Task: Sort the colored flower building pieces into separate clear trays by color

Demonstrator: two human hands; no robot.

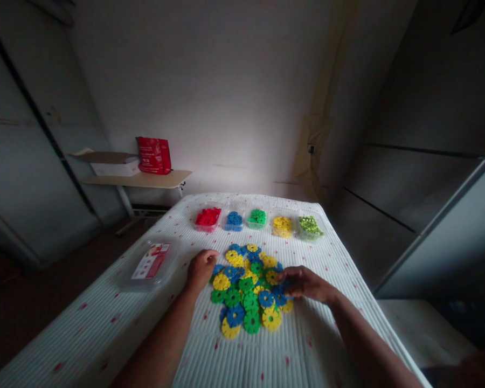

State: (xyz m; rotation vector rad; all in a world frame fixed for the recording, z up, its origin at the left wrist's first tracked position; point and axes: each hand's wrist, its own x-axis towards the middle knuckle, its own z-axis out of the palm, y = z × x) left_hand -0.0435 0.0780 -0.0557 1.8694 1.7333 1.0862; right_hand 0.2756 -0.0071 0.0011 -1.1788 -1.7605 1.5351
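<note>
A pile of flat gear-shaped plastic discs [248, 293] in blue, green and yellow lies on the white cloth-covered table [145, 323]. My left hand [201, 268] rests at the pile's left edge with its fingers curled; what they hold, if anything, is hidden. My right hand [305, 283] lies on the pile's right side, fingers bent over blue discs, touching them.
Five small clear trays stand in a row behind the pile: red [208, 218], blue [234, 220], green [257, 217], yellow [282, 226], light green [310, 226]. A clear lidded box with a red label [151, 261] sits left. A side shelf holds a red bag [154, 155].
</note>
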